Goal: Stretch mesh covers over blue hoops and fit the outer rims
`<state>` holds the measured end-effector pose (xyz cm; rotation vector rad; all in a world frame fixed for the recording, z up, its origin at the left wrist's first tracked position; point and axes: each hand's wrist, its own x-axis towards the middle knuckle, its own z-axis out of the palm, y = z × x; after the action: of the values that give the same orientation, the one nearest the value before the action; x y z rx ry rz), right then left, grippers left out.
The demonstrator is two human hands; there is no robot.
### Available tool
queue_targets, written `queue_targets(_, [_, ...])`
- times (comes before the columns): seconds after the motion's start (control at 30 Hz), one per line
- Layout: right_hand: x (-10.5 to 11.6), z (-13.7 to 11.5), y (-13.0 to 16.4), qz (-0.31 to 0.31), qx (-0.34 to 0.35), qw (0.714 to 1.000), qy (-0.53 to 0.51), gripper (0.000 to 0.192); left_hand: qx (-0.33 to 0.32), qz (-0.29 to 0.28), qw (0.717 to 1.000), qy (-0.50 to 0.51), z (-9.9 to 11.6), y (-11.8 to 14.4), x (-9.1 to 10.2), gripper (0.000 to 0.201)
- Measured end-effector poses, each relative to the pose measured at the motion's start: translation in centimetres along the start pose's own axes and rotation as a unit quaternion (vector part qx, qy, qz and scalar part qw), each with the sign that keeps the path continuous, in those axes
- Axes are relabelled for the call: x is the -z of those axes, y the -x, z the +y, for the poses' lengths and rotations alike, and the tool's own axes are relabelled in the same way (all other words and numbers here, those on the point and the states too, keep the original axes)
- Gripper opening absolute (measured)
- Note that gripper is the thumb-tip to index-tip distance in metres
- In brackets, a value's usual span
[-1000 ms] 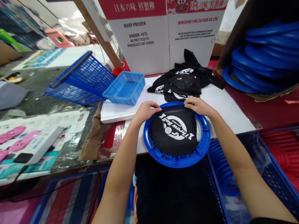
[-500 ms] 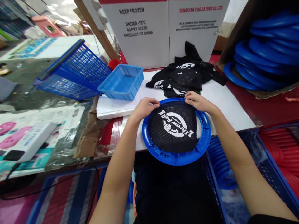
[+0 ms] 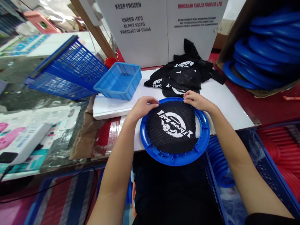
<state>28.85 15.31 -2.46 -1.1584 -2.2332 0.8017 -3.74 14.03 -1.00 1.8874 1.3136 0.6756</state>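
A blue plastic ring [image 3: 174, 160] lies partly over the front edge of the white board, close to my body. Across its opening is a black mesh cloth [image 3: 159, 131] printed with a white "Throw Ball" logo; a gap shows at the right side. At the upper left of the rim, my left hand [image 3: 145, 107] pinches the mesh cloth's edge between thumb and fingers. My right hand [image 3: 195, 100] pinches the same cloth at the upper right of the rim. Just beyond the ring lies a heap of black mesh cloths [image 3: 185, 73] with the same print.
A light-blue tray [image 3: 119, 82] and a tilted blue basket [image 3: 67, 67] stand at left. Behind is a white carton [image 3: 140, 43]. Blue rings [image 3: 264, 53] fill a box at right; below, crates hold more blue rings [image 3: 220, 162] and red rings [image 3: 276, 147].
The view has shifted slightly, so everything sits a little further left and higher. Both hands keep nearly the same place on the ring and cloth.
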Motion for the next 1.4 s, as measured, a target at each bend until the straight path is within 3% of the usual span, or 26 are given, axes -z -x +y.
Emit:
queue_targets(0.6, [0.3,0.7,-0.5,-0.035,-0.002,0.998,-0.051,0.031,0.026,0.014,0.999,0.017,0.4,0.1,-0.1,0.010])
queue_targets(0.9, [-0.6,1.4,-0.9,-0.002,0.011,1.000,-0.022,0.020,0.022,0.021,1.000,0.006,0.1,-0.1,-0.3,0.009])
queue_targets(1.1, [-0.1,0.7,-0.5,0.017,-0.003,0.998,-0.061,0.020,0.005,0.007,1.000,-0.009,-0.3,-0.1,-0.1,0.010])
queue_targets(1.2, [0.1,-0.4,-0.1,0.066,0.016,0.996,-0.064,0.024,-0.033,0.029,0.998,-0.041,-0.1,0.0,-0.3,0.014])
queue_targets(1.27, [-0.1,-0.9,0.2,0.073,0.049,0.995,-0.037,0.024,-0.097,0.044,0.992,-0.072,0.1,0.0,-0.8,0.016])
queue_targets(1.4, [-1.0,-0.9,0.4,-0.009,0.070,0.996,0.057,0.024,-0.212,-0.006,0.965,-0.156,0.1,0.1,-1.9,0.014])
